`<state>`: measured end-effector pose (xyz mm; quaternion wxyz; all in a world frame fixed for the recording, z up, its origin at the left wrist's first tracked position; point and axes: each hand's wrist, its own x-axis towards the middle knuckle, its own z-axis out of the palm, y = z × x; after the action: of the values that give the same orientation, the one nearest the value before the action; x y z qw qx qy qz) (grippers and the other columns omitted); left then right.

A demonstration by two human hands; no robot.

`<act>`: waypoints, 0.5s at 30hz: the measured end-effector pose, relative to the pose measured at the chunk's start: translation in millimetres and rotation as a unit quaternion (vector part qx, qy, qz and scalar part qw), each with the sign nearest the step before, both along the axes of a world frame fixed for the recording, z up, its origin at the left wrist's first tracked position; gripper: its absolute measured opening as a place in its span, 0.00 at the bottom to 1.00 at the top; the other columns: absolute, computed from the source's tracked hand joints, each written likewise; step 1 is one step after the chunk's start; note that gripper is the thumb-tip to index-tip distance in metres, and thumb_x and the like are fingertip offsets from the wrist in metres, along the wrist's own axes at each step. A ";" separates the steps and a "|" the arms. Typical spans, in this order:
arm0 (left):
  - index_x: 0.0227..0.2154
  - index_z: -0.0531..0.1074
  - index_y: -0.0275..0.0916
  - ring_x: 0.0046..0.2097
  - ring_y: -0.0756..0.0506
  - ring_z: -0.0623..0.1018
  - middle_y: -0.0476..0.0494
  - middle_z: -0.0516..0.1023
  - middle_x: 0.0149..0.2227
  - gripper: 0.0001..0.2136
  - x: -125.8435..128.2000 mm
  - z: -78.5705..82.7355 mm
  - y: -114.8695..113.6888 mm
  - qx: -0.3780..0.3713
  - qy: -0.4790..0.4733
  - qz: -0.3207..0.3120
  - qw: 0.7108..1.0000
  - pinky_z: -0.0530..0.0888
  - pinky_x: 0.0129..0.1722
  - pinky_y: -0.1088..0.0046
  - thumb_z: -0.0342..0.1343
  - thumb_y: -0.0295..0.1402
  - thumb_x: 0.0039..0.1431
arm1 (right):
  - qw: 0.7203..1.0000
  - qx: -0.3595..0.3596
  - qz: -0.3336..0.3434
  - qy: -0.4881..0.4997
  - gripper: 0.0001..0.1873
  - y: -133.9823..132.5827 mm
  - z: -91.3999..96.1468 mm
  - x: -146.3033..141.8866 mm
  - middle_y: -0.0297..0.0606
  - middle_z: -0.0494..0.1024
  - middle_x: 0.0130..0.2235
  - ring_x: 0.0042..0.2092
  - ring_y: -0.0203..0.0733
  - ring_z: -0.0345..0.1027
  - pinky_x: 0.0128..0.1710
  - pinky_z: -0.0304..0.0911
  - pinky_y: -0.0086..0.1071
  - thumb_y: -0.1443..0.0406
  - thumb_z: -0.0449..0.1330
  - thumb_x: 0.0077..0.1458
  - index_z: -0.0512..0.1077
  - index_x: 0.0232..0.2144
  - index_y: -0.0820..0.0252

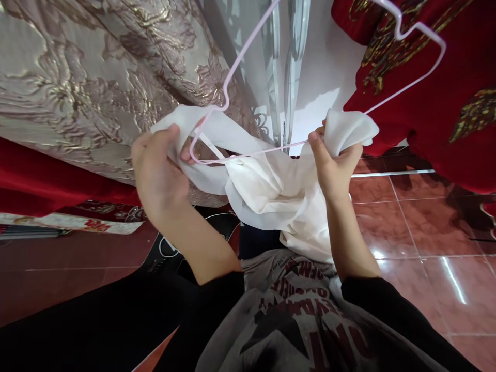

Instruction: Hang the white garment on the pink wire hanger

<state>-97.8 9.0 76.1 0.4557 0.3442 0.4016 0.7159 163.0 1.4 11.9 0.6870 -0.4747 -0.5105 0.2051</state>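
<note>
A thin pink wire hanger (244,49) spans the space before me, its notched shoulders rising out of the top of view. White sheer fabric, seemingly a garment (267,191), droops from around its lower bar toward my lap. My left hand (160,165) is closed on a loop of this fabric at the hanger's left corner, with some fingertips showing behind the wire. On the other side my right hand (335,165) grips a bunched part of the white garment, its thumb by the hanger's bar. The hanger's right corner is hidden by the cloth.
A beige embossed curtain (96,88) hangs at left, above red cloth (58,178). Red gold-trimmed drapery (422,108) hangs at right. Pale metal bars (290,67) stand ahead. A black seat-like surface (151,274) lies at lower left, over red floor tiles (411,227).
</note>
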 end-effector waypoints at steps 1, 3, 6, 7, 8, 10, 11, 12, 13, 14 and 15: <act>0.21 0.70 0.41 0.22 0.50 0.61 0.47 0.73 0.21 0.15 -0.8 3.9 -4.9 0.013 0.060 0.008 0.998 0.64 0.21 0.70 0.59 0.21 0.62 | 1.000 0.002 0.002 0.000 0.16 0.1 0.8 -0.3 0.35 0.73 0.35 0.39 0.32 0.70 0.50 0.71 0.36 0.54 0.64 0.56 0.71 0.33 0.61; 0.20 0.73 0.40 0.21 0.52 0.62 0.48 0.70 0.19 0.15 -1.9 12.1 -15.1 0.027 0.166 0.007 0.986 0.66 0.20 0.72 0.61 0.21 0.62 | 1.000 0.003 0.007 -0.003 0.15 0.3 2.2 -2.1 0.36 0.73 0.35 0.39 0.32 0.70 0.50 0.71 0.36 0.55 0.64 0.56 0.70 0.31 0.62; 0.27 0.79 0.36 0.23 0.51 0.69 0.47 0.74 0.22 0.11 4.5 24.4 -22.5 0.037 0.200 -0.007 0.979 0.76 0.25 0.70 0.58 0.23 0.65 | 1.000 -0.006 0.015 -0.004 0.16 0.5 2.2 -7.7 0.37 0.73 0.34 0.39 0.33 0.69 0.49 0.71 0.36 0.55 0.63 0.57 0.70 0.30 0.62; 0.29 0.79 0.34 0.24 0.50 0.72 0.46 0.76 0.24 0.09 10.0 27.7 -21.2 0.040 0.193 -0.017 0.980 0.79 0.28 0.69 0.57 0.23 0.65 | 1.000 -0.009 0.016 -0.001 0.16 0.7 1.6 -10.0 0.37 0.73 0.34 0.39 0.33 0.69 0.48 0.71 0.36 0.55 0.63 0.57 0.70 0.31 0.62; 0.31 0.78 0.33 0.26 0.48 0.76 0.45 0.78 0.27 0.08 17.0 30.1 -18.0 0.044 0.178 -0.027 0.983 0.81 0.31 0.66 0.57 0.24 0.66 | 1.000 -0.011 0.015 0.002 0.16 0.8 0.8 -12.2 0.37 0.73 0.34 0.39 0.33 0.69 0.48 0.71 0.36 0.55 0.63 0.57 0.70 0.31 0.62; 0.33 0.76 0.30 0.30 0.45 0.81 0.43 0.79 0.34 0.06 33.4 32.1 -8.1 0.058 0.147 -0.036 0.987 0.82 0.33 0.64 0.59 0.26 0.66 | 1.000 -0.010 0.009 0.007 0.15 1.3 -1.4 -15.3 0.37 0.74 0.34 0.38 0.33 0.69 0.47 0.71 0.37 0.55 0.63 0.57 0.70 0.31 0.63; 0.35 0.75 0.30 0.32 0.44 0.81 0.42 0.79 0.36 0.06 41.4 31.7 -2.5 0.067 0.156 -0.043 0.985 0.81 0.32 0.65 0.59 0.29 0.67 | 1.000 -0.008 0.005 0.008 0.15 1.6 -2.4 -16.1 0.37 0.74 0.34 0.39 0.34 0.70 0.48 0.71 0.37 0.55 0.63 0.57 0.70 0.31 0.63; 0.38 0.75 0.31 0.33 0.43 0.81 0.42 0.79 0.37 0.07 48.2 30.5 2.9 0.076 0.185 -0.049 0.979 0.80 0.32 0.67 0.59 0.32 0.68 | 1.000 -0.005 0.000 0.009 0.15 1.9 -3.2 -16.1 0.37 0.74 0.34 0.39 0.34 0.70 0.48 0.71 0.37 0.55 0.63 0.57 0.70 0.31 0.63; 0.41 0.75 0.32 0.33 0.44 0.81 0.43 0.78 0.37 0.09 53.3 28.7 7.7 0.089 0.233 -0.055 0.967 0.78 0.32 0.68 0.57 0.35 0.70 | 1.000 -0.002 -0.004 0.009 0.15 2.2 -3.4 -15.4 0.37 0.74 0.34 0.39 0.34 0.70 0.48 0.72 0.37 0.55 0.63 0.57 0.71 0.31 0.63; 0.44 0.76 0.33 0.33 0.44 0.80 0.43 0.77 0.37 0.12 56.3 26.5 11.8 0.107 0.292 -0.053 0.949 0.77 0.32 0.69 0.54 0.38 0.72 | 1.000 0.000 -0.004 0.009 0.15 2.6 -2.8 -14.1 0.37 0.74 0.34 0.39 0.34 0.70 0.47 0.72 0.37 0.55 0.63 0.57 0.71 0.31 0.63; 0.44 0.76 0.35 0.33 0.44 0.78 0.43 0.75 0.35 0.13 57.4 24.1 15.3 0.132 0.353 -0.039 0.925 0.75 0.34 0.69 0.52 0.39 0.73 | 1.000 0.002 -0.001 0.006 0.16 2.9 -1.1 -12.3 0.37 0.74 0.34 0.38 0.34 0.70 0.47 0.72 0.37 0.55 0.63 0.57 0.71 0.31 0.63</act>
<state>-40.4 24.3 100.2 0.2621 0.6472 0.4244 0.5764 150.8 4.3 10.8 0.6913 -0.4728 -0.5059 0.2064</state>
